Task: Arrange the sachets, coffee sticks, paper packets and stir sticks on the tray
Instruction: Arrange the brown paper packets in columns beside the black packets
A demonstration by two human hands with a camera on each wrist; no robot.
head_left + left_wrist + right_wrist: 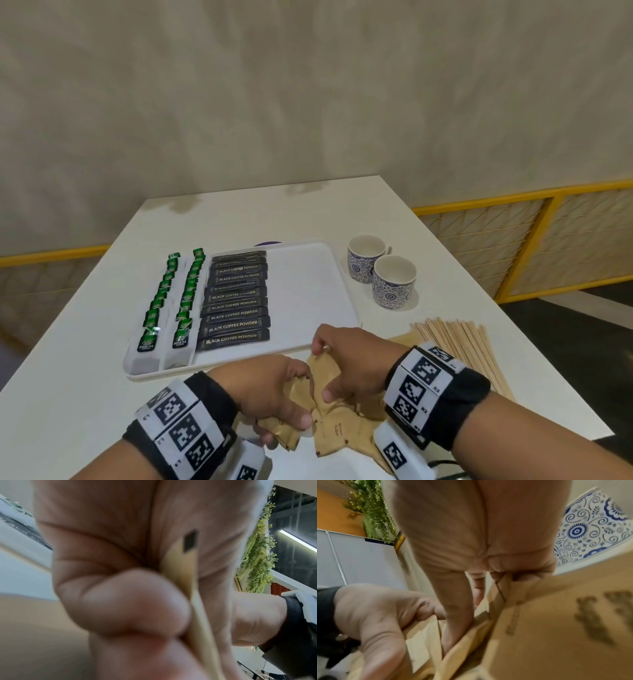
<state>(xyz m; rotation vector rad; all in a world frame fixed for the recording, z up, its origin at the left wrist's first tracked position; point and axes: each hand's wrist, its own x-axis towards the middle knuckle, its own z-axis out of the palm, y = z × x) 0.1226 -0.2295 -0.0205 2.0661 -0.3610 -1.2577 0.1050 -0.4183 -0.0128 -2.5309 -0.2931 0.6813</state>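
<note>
1. head view: the left hand [274, 390] and right hand [349, 363] both pinch crumpled brown paper packets [337, 428] on the white table [85, 342], just in front of the white rectangular tray [308, 291].
2. on the tray lie two rows of green-labelled tea sachets [164, 308] and a column of black coffee sticks [234, 298].
3. pale wooden stir sticks [462, 342] lie right of the hands, near two blue-patterned white cups [380, 270].

**Obscured and Indeterminate Items**

The paper packets [337, 431] were largely covered by both hands; their count could not be told. Printing on one packet was too small to read. A purple object [266, 243] at the tray's [308, 291] twelve o'clock edge was mostly hidden. The left wrist view was blurred throughout.
</note>
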